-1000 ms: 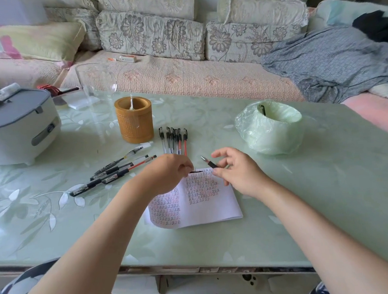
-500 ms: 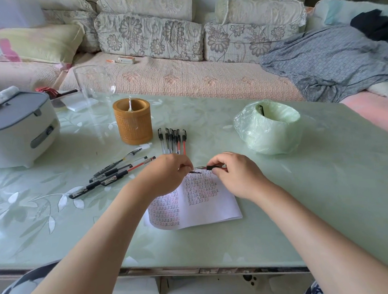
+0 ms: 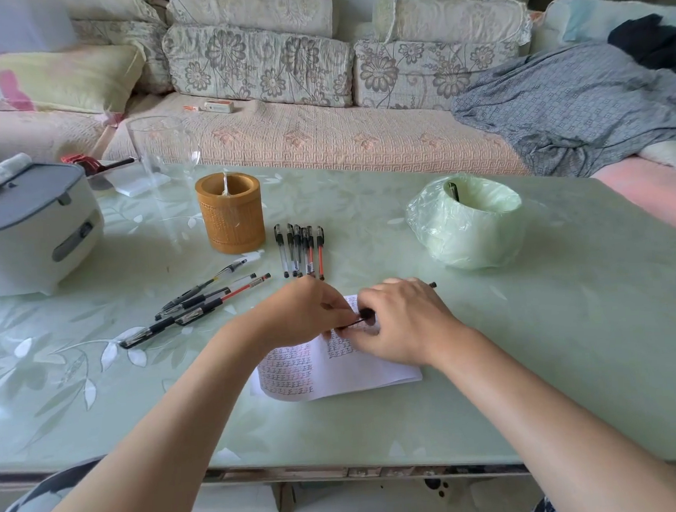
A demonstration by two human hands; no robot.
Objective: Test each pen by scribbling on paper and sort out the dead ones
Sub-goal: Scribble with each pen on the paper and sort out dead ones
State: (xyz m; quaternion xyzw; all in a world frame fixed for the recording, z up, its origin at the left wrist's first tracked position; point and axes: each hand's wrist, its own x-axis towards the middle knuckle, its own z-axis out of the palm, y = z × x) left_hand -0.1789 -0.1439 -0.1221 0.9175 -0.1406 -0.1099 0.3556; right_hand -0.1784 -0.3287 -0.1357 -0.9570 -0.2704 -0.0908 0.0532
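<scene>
My left hand (image 3: pixel 304 314) and my right hand (image 3: pixel 405 323) meet over a white paper (image 3: pixel 360 374) covered in rows of scribbles. A black pen (image 3: pixel 366 314) lies in my right hand, its back end poking out past the knuckles. At the pen's front end, my left fingertips pinch a small dark piece that looks like the cap. Several capped pens (image 3: pixel 300 250) lie in a neat row beyond my hands. Another loose group of pens (image 3: pixel 203 301) lies to the left.
A bamboo pen holder (image 3: pixel 231 215) stands behind the row. At right sits a green bag-lined bin (image 3: pixel 466 231) with a pen (image 3: pixel 452 191) inside. A grey rice cooker (image 3: pixel 26 229) and a glass vase (image 3: pixel 165 152) stand at the left. A sofa runs behind the table.
My right hand has swung the pen from pointing up-left to lying level and moved it leftwards, so its front end now meets my left fingertips. The pens on the table have not moved.
</scene>
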